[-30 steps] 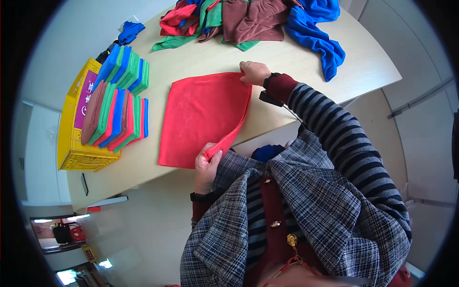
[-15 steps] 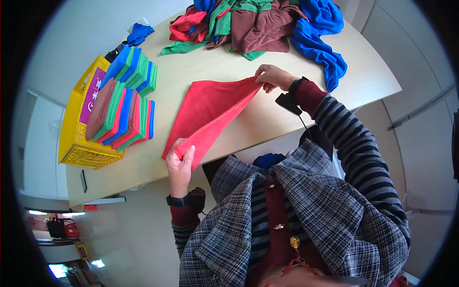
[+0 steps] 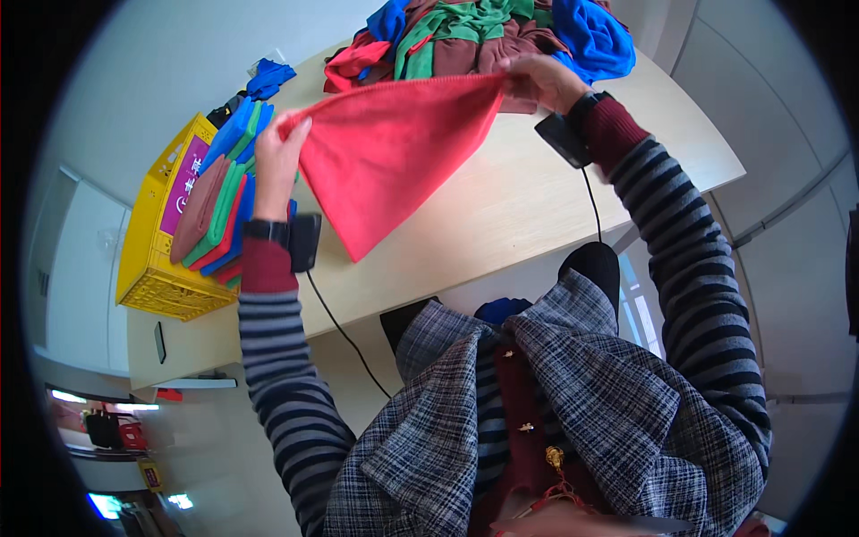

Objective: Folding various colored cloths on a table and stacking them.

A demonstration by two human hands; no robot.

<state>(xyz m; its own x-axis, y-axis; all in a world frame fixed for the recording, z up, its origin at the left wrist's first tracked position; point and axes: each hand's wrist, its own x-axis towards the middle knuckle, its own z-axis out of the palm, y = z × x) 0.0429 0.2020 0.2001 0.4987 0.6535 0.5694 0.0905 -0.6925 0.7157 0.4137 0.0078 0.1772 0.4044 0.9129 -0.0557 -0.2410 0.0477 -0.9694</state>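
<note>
A red cloth [image 3: 394, 148] hangs stretched between my two hands above the table, its top edge pulled taut and its lower part drooping to a point. My left hand [image 3: 281, 157] pinches the cloth's left corner, close beside the folded cloths. With the fingers partly blurred, my right hand [image 3: 541, 82] grips the other corner in front of the heap of loose cloths. Stacks of folded cloths [image 3: 210, 219] in brown, green, red and blue stand at the left, partly hidden by my left hand and arm.
A yellow plastic crate [image 3: 148, 255] with a purple panel stands on the table [image 3: 429, 259] at the left. Crumpled cloths [image 3: 465, 40] in several colours lie heaped at the far side. Cables hang from the black devices [image 3: 305, 242] on my wrists.
Both hands have lifted the red cloth away from me. My left hand has moved up and left, my right hand up and slightly right, stretching the edge nearly level.
</note>
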